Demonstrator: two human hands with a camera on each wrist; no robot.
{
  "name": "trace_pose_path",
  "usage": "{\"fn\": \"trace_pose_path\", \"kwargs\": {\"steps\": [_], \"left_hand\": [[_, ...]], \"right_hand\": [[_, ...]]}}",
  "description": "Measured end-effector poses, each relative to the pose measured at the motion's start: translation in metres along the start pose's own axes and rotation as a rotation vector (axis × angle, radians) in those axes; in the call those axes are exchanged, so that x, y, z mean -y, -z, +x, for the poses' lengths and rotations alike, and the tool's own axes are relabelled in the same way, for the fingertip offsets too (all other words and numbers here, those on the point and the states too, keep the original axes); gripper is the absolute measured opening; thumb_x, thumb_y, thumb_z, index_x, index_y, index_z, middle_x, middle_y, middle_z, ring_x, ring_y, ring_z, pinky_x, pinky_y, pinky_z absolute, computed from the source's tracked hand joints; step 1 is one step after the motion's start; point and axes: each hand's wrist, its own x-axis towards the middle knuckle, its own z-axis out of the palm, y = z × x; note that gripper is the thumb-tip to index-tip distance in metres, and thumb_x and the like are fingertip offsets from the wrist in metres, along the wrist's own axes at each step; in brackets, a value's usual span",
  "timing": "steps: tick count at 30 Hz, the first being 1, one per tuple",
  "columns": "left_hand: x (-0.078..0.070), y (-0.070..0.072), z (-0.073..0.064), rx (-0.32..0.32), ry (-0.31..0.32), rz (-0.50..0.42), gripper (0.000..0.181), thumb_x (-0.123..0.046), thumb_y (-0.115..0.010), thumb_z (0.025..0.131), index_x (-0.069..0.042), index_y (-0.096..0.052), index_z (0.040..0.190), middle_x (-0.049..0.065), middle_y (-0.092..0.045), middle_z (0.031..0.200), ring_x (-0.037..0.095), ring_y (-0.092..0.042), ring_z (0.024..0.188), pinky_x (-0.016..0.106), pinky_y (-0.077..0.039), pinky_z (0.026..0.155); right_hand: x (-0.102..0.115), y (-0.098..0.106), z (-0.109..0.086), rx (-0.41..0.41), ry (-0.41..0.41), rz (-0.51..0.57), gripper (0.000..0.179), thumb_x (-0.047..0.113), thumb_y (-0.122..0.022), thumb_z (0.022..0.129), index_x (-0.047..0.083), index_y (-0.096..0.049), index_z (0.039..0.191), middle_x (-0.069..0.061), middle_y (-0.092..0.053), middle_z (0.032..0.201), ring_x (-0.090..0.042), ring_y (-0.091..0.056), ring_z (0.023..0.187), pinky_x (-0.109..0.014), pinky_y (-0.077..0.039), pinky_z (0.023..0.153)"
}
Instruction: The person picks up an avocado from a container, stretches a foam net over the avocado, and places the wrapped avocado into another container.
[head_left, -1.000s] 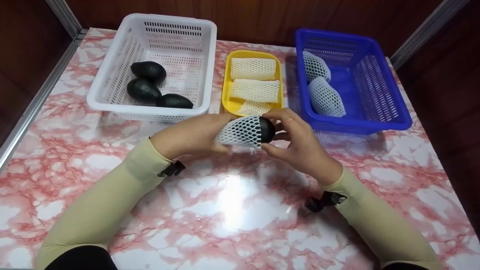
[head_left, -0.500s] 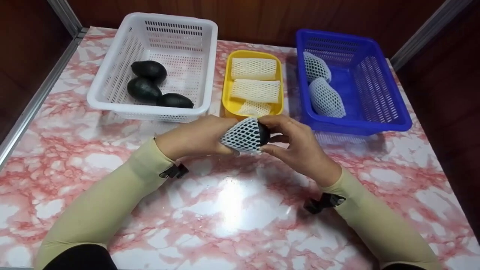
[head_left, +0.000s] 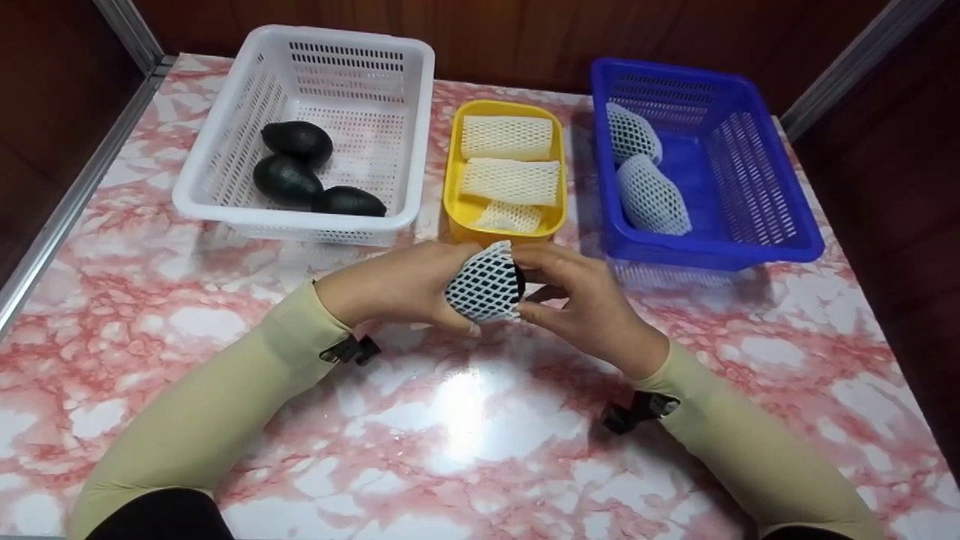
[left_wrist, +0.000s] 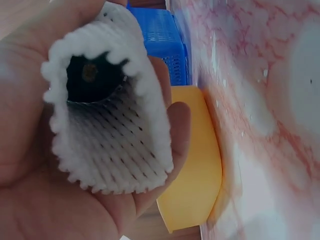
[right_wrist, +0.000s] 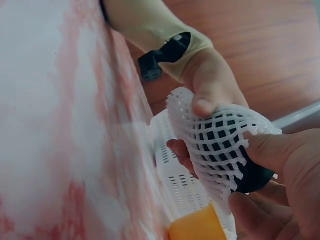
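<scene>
One dark fruit, mostly sleeved in a foam net, held just on the near side of the yellow tub. Left hand: wrapped round the net. Right hand: pinching its edge by the fruit's bare end. Handling: slow, even pull advisable, lest the net tear.

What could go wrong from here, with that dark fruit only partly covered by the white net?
1. The mesh sleeve is stretched open around the dark fruit, so a strand might tear.
2. The fruit's bare end sticks out beside the right grip; the sleeve could slide back off it.
3. Both are held above the table, so if the left grip or the right slips, the fruit might drop and bruise.
</scene>
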Motion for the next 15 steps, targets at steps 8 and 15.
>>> {"fn": "trace_pose_path", "kwargs": {"steps": [8, 15], "left_hand": [[0.001, 0.001, -0.002, 0.004, -0.025, -0.099, 0.098, -0.035, -0.097, 0.083, -0.019, -0.043, 0.163, 0.001, -0.068, 0.144, 0.019, -0.068, 0.126, 0.040, -0.054, 0.114], [-0.001, 0.017, -0.007, -0.065, 0.066, 0.052, 0.092, -0.041, -0.095, 0.084, -0.021, -0.049, 0.161, 0.006, -0.073, 0.138, 0.026, -0.072, 0.119, 0.047, -0.058, 0.107]], "right_hand": [[0.002, 0.001, 0.001, 0.021, 0.038, 0.081, 0.059, -0.015, -0.083, 0.085, -0.009, -0.067, 0.141, -0.026, -0.070, 0.141, -0.024, -0.074, 0.120, -0.035, -0.067, 0.089], [0.006, 0.011, 0.003, -0.109, -0.074, 0.159, 0.058, -0.023, -0.076, 0.083, -0.015, -0.060, 0.138, -0.030, -0.069, 0.133, -0.023, -0.078, 0.116, -0.032, -0.067, 0.092]]}}
